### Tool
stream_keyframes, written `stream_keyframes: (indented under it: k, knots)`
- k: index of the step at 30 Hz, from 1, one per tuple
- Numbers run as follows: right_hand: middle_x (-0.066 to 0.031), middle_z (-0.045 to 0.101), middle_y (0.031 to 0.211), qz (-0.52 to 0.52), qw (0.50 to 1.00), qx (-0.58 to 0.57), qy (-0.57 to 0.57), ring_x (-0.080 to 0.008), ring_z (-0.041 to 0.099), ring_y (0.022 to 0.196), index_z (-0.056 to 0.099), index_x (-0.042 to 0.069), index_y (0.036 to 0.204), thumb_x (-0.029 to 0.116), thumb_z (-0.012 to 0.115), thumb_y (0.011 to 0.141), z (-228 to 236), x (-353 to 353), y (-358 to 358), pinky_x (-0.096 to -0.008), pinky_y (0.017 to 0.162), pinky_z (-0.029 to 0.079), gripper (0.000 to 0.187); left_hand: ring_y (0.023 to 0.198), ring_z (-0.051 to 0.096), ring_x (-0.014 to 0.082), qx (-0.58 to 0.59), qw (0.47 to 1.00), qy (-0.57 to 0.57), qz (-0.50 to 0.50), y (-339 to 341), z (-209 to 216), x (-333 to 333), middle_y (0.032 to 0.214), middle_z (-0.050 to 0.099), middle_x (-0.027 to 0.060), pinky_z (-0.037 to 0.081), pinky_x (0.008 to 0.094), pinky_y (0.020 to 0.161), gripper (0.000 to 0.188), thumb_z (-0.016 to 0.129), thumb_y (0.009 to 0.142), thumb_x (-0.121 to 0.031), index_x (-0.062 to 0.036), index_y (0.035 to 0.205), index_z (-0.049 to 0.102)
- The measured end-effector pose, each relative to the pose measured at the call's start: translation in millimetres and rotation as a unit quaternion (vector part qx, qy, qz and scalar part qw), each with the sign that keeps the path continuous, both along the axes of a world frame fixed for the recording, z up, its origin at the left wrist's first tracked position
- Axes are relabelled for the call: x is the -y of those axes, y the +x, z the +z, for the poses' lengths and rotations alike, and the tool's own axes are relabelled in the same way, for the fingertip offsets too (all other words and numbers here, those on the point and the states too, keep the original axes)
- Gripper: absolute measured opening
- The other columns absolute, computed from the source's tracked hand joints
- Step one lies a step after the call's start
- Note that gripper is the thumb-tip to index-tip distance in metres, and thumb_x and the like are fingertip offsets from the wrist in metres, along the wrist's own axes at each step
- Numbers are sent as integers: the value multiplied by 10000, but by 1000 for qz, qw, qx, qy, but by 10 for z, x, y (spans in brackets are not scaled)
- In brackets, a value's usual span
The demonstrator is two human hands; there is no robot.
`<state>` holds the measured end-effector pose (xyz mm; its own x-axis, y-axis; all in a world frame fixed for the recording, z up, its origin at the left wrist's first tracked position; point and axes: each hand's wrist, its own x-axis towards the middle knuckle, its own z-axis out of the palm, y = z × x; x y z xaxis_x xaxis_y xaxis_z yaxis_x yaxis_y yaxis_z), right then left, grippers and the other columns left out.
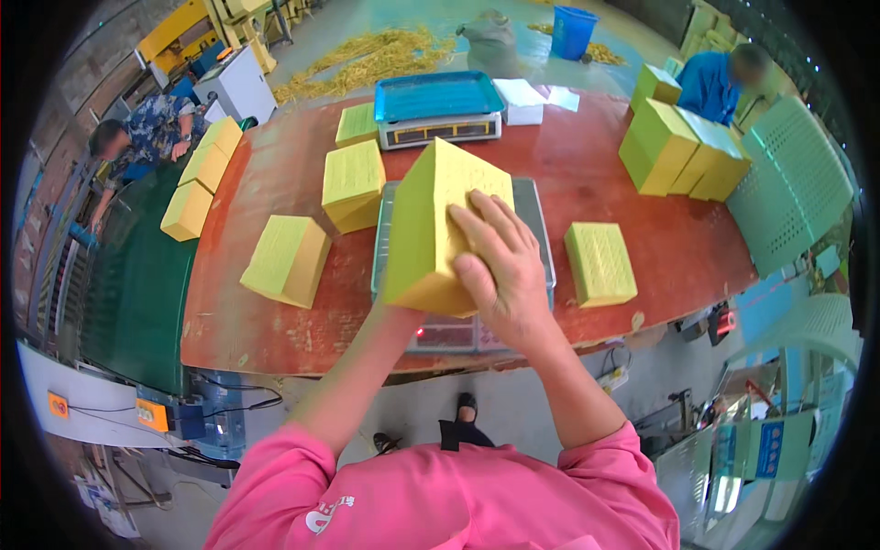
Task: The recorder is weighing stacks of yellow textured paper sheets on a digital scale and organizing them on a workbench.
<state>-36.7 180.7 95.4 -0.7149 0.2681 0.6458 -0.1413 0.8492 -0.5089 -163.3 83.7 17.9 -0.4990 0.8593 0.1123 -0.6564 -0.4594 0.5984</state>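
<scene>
Near the tabletop's (220, 321) left edge, loose blocks (286, 261) are spaced apart, perhaps leaving room for hands. Over the scale (536, 220) by the near edge's middle, a yellow block (414, 225) is held up, its weight probably borne by the left hand (401, 317), whose closure cannot be told, fingers being hidden; it is clamped by the right hand (502, 257), fingers spread across one face, likely for steadiness. Near the right edge, a single block (600, 264) is set apart.

Held block (414, 234) obstructs ctr; red table (692, 243) free btwn 1 R block (600, 264) & far-R stack (658, 151).
</scene>
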Motion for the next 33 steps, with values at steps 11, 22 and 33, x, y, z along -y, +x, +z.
stream_keyframes:
  k: [11,22,33]
  knots:
    - [-140,575,1290,-22,993,72,86,-345,497,1234,626,114,1220,283,613,871,-209,-639,-408,-472,1039,349,388,1033,641,326,259,942,-180,115,69,-57,127,1168,624,210,557,448,826,581,347,1017,-477,23,1285,472]
    - [-121,518,1379,-33,978,133,155,-331,426,1317,593,126,1284,230,659,840,-212,-337,-432,-463,1118,275,461,1340,352,406,-603,223,-716,272,-1473,-12,1751,1457,341,246,310,549,1070,937,739,715,-527,-128,1466,345]
    - [-194,595,1259,145,984,74,-70,-344,541,1218,594,10,1234,84,666,817,40,1054,-834,-407,1024,416,430,1409,268,379,-855,350,-381,-23,-1300,63,2867,1539,261,172,208,587,1137,950,818,642,-336,-244,1471,363]
